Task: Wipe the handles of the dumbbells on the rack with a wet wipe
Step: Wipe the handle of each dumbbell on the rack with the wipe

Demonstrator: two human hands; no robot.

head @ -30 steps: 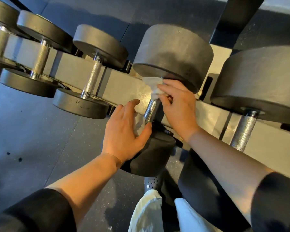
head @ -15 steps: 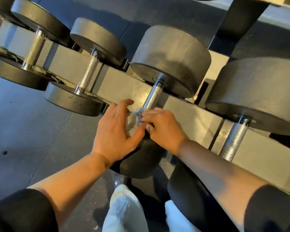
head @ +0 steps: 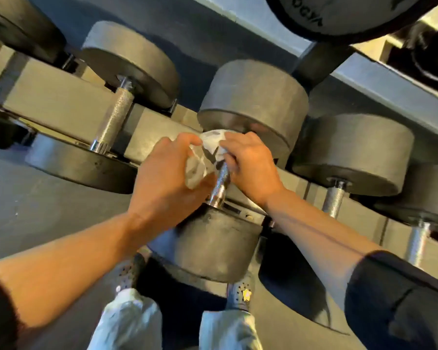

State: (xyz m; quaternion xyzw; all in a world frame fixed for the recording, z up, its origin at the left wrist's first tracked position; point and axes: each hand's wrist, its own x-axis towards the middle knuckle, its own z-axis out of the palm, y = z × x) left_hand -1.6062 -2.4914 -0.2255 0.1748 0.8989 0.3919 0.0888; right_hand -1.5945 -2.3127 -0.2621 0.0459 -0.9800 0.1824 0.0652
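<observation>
Both hands pinch one white wet wipe: the left hand its near side, the right hand its far side, against the middle dumbbell's knurled handle on the rack. Five handles show. Overhead, a black weight bears blurred, unreadable lettering.

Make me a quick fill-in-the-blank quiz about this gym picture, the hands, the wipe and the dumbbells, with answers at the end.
1. Both hands, left hand and right hand, hold a crumpled ____ wipe.
2. The wipe sits on the ____ end of the handle, against the far weight head.
3. The dumbbell being wiped lies on a ____.
4. The handle's bare metal below the wipe looks ____.

Answers: white; upper; rack; shiny
</observation>
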